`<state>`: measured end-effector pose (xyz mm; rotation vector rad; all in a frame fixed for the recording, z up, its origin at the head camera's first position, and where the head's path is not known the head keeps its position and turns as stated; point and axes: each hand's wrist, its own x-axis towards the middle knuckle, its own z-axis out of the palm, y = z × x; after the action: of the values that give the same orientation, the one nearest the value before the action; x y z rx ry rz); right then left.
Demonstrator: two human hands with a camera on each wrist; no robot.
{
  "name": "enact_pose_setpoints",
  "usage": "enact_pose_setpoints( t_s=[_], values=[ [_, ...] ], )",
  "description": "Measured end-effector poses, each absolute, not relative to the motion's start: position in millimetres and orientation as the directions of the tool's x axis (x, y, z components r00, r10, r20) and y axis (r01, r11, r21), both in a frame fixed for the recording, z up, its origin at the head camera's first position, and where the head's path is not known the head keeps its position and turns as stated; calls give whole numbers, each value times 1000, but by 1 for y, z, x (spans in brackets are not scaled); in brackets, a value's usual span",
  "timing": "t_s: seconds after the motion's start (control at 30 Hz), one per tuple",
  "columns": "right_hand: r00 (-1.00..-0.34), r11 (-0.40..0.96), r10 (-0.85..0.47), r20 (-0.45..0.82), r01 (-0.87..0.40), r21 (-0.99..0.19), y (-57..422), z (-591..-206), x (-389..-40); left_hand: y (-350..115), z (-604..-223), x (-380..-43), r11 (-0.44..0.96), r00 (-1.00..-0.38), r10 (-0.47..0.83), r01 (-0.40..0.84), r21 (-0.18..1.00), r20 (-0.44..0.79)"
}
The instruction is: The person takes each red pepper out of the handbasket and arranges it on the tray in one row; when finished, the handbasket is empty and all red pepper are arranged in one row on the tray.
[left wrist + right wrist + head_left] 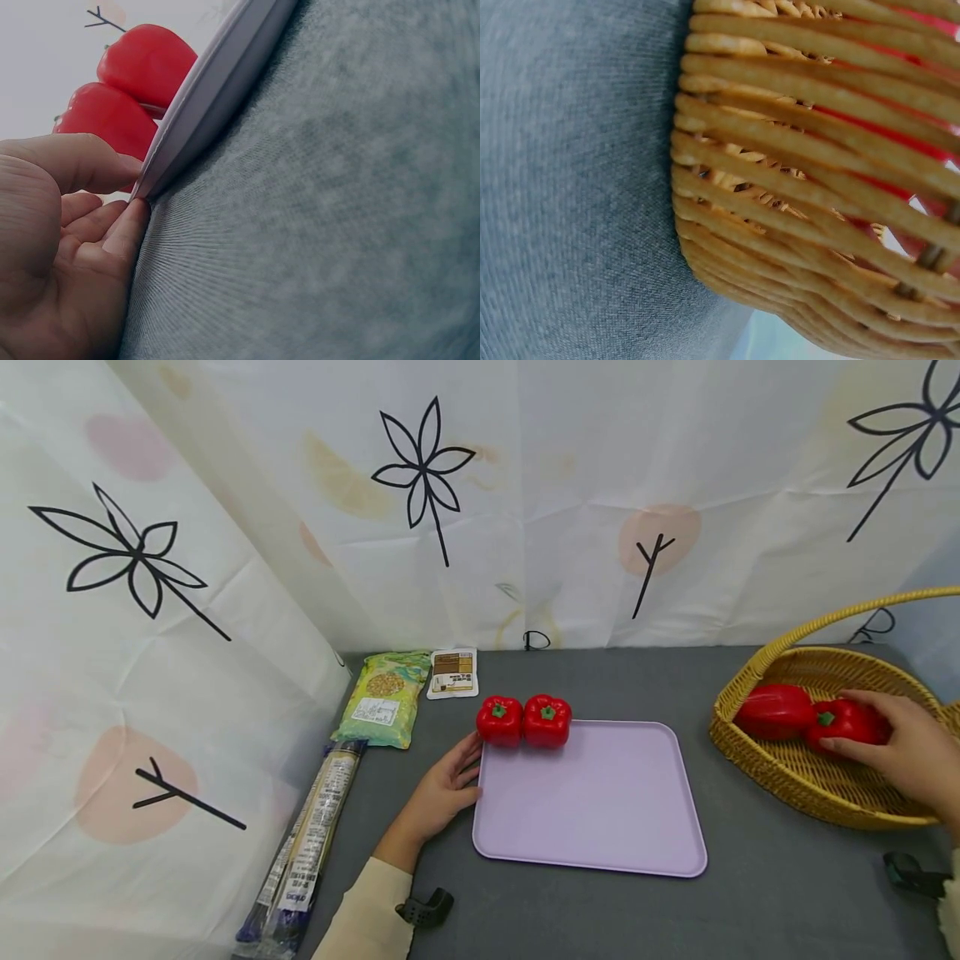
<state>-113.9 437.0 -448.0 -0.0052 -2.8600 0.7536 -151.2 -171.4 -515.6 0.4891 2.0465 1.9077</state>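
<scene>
My left hand [444, 791] lies at the left edge of a lilac tray [592, 810], its fingers and thumb touching the rim. In the left wrist view the thumb [94, 161] and fingertips meet the tray's edge [202, 105]. Two red bell peppers [500, 721] [547, 722] sit side by side in the tray's far left corner. Inside a wicker basket [802, 785] on the right, my right hand [911, 743] grips another red bell pepper [843, 725] between thumb and fingers. A larger red bell pepper [776, 712] lies left of it. In the right wrist view, basket weave [780, 217] hides that hand.
The basket's tall handle [847, 614] arches over its far side. At the back left lie a yellow-green food bag [384, 697] and a small white-and-brown packet [453, 673]. Long plastic-wrapped packs [307, 852] run along the left side. A printed cloth [570, 485] hangs behind the grey table.
</scene>
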Motion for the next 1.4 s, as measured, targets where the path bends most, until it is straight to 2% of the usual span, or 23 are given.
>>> enact_pose_setpoints(
  t_s=[0.17,0.4,0.7,1.1,1.27,1.4],
  values=[
    [-969,824,95,228,-51,-564,433,-446,-112,-172,-516,-151,57,-896,443,44,997,14],
    [-926,704,244,289,-36,-709,429,-449,-106,-173,-518,-151,46,-892,452,51,998,24],
    [-899,669,295,325,-48,-741,427,-452,-99,-172,-517,-150,54,-894,449,47,997,18],
    [-887,574,153,436,-279,-769,397,-418,-85,-171,-515,-150,52,-894,447,53,997,24],
    [-888,533,86,451,-341,-774,385,-409,-80,-171,-516,-151,51,-895,446,50,997,22],
    [-900,510,66,430,-340,-790,372,-403,-75,-171,-516,-151,54,-895,445,47,997,18]
  ],
)
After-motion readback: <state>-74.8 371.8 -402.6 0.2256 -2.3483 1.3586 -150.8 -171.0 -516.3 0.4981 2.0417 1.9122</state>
